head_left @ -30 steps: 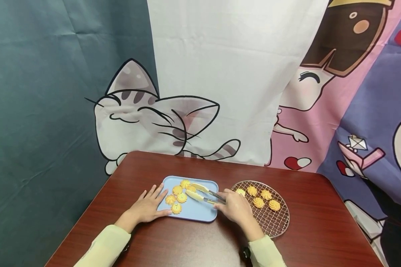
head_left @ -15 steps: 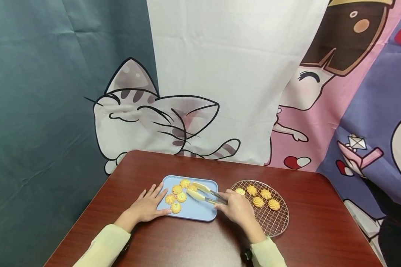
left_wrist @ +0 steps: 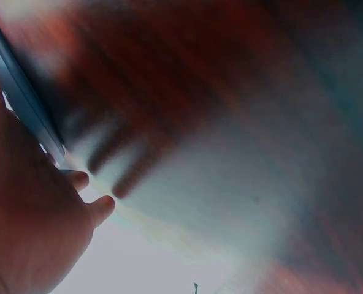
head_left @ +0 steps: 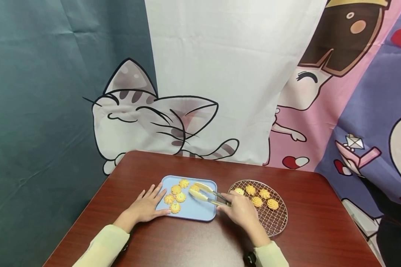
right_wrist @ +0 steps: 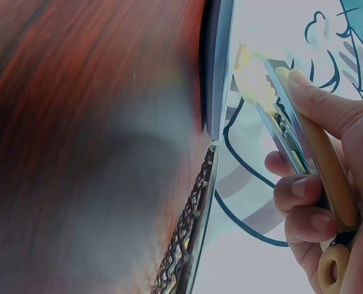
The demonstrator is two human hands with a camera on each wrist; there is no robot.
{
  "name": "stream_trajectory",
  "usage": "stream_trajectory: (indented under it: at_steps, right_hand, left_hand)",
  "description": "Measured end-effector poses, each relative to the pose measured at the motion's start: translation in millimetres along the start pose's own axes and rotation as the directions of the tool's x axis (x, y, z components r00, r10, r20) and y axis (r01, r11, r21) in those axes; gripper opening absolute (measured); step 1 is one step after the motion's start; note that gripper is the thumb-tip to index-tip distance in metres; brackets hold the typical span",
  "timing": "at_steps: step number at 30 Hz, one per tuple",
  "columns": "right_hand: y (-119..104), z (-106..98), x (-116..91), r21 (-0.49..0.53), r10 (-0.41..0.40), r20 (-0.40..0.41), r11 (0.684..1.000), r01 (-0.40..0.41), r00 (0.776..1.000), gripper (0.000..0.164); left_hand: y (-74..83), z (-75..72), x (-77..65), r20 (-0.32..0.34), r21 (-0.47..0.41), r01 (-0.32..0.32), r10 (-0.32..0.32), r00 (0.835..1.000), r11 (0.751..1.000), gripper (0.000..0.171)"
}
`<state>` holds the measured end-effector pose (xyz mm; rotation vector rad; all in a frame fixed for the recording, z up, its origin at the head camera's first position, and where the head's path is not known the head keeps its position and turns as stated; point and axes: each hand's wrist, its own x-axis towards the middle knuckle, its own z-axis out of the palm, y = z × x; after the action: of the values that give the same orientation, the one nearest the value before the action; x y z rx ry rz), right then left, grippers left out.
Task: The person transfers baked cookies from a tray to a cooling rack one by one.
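My right hand grips a pair of tongs with pale yellow tips, over the right part of a light blue tray. Between the tips shows a piped yellow cookie. In the right wrist view, fingers and thumb wrap round the tongs' tan handle. Flat on the tray's left edge lies my left hand, its fingers spread and straight. Several other cookies sit on the tray's left half. The left wrist view shows part of the left hand along the dark tray side.
Right of the tray, partly behind my right hand, a round wire rack bears several swirled cookies. Both stand on a dark red wooden table. A curtain with cartoon figures hangs behind the table.
The tongs and the cookie between their tips have shifted slightly right, away from the other cookies. My right hand has moved right with them. My left hand stays on the tray's edge.
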<state>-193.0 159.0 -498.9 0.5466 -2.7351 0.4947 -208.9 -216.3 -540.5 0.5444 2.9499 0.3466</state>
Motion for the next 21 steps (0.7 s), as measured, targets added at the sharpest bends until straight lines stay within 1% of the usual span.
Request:
stream_trajectory:
  at_steps: [7,10,16,21]
  right_hand:
    - [3,-6,-7,0.007,0.015,0.009,1.000,-0.015,1.000,0.050]
    - [5,-8,-10,0.007,0.017,-0.003,1.000,-0.017,1.000,0.050]
    - [8,-13,-16,0.021,0.056,-0.009,0.998,-0.055,0.998,0.050]
    - [11,-17,-22,0.006,0.055,-0.026,0.998,-0.055,0.998,0.049]
  left_hand:
    - [0.3,-0.1,-0.5,0.003,0.002,-0.001,0.001,1.000,1.000,0.097]
    - [0.6,-0.5,-1.0,0.004,0.005,-0.002,0.002,1.000,1.000,0.098]
    - [0.5,-1.0,-1.6,0.002,-0.004,-0.004,0.004,1.000,1.000,0.098]
    - [0.5,-0.8,-1.4,0.001,-0.005,-0.003,0.003,1.000,1.000,0.097]
